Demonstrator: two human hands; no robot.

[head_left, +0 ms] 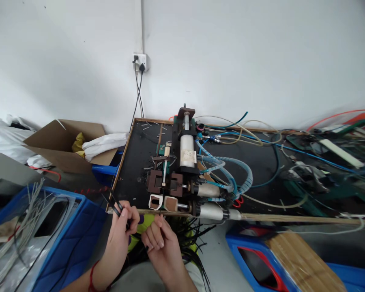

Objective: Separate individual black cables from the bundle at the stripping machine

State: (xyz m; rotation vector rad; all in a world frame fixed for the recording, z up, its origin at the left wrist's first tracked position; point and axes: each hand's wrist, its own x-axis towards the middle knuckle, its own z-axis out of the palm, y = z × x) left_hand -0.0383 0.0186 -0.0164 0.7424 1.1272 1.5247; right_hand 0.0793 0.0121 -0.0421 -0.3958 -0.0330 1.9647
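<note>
My left hand (123, 229) is closed around several black wires (117, 206), whose ends stick out past the fingers at the front left corner of the bench. Close beside it, my right hand (159, 237) pinches a thin black wire (160, 211) that points up toward the machine. Just beyond the fingertips sit two facing pads, a white-edged one (155, 202) and a brown one (170, 203), with a gap between them. The pneumatic machine (187, 150) stands on the black bench. A loose bundle of black wires (194, 251) lies across my lap.
Blue and clear air hoses (243, 170) loop to the machine's right. At left stand a blue bin (79, 227) with pale wires and a cardboard box (63, 142). Blue and red containers (243, 247) are at lower right. A wooden rim (273, 217) edges the bench (258, 198).
</note>
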